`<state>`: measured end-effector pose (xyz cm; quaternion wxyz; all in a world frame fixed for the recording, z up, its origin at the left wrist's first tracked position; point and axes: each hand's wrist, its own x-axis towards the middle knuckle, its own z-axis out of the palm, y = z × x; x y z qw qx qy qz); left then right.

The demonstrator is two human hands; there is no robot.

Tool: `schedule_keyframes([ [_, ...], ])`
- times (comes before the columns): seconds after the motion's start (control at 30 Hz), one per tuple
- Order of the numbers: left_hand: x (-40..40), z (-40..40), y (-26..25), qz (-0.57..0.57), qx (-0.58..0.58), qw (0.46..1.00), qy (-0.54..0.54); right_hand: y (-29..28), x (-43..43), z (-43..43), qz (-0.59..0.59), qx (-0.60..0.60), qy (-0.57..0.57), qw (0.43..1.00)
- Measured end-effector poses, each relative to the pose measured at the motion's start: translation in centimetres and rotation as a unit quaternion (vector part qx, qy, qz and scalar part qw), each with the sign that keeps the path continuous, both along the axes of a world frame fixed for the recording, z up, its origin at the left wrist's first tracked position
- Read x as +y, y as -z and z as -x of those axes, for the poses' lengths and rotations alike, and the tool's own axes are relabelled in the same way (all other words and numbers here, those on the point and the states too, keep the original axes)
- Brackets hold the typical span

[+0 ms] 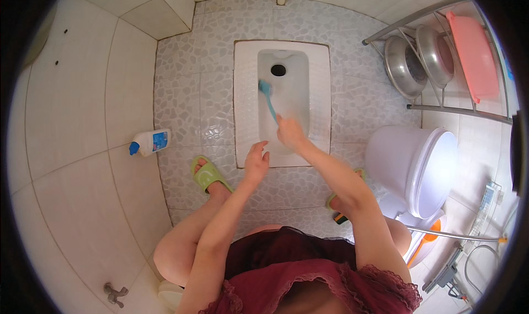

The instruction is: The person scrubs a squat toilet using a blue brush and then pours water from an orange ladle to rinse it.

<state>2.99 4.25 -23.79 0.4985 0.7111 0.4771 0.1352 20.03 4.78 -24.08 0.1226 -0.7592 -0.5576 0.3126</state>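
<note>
My right hand [290,133] grips the handle of a turquoise toilet brush [270,101]. The brush head lies against the left inner side of the basin of a white squat toilet [248,107], below its dark drain hole [278,70]. Over the toilet's near end, my left hand [257,161] hovers with its fingers apart and slightly curled, holding nothing. Blur at the brush head hides the bristles' exact contact.
A white cleaner bottle [151,143] with a blue cap stands by the left wall. At right are a white lidded bucket [396,161], a metal rack [458,112] with steel basins [405,67] and a pink basin [473,58], and an orange ladle [432,232]. A tap [114,294] juts from the left wall.
</note>
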Motion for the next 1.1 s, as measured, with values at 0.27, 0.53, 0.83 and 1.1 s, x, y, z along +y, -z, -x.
schedule_keyframes([
  [0.27,0.1,1.0,1.1,0.01,0.01,1.0,-0.009,-1.0,-3.0,0.1,0.045,-0.011,0.028,0.999],
  [0.53,0.4,1.2,1.8,0.009,0.0,1.0,-0.029,1.4,9.6,-3.3,-0.012,-0.054,0.079,0.995],
  [0.83,1.1,2.1,3.2,-0.027,-0.006,0.998,-0.058,-1.9,-6.1,2.7,0.119,0.005,-0.058,0.991],
  [1.1,1.3,1.2,3.0,-0.011,-0.004,0.998,-0.058,-6.0,-8.9,0.7,0.135,-0.003,-0.198,0.971],
])
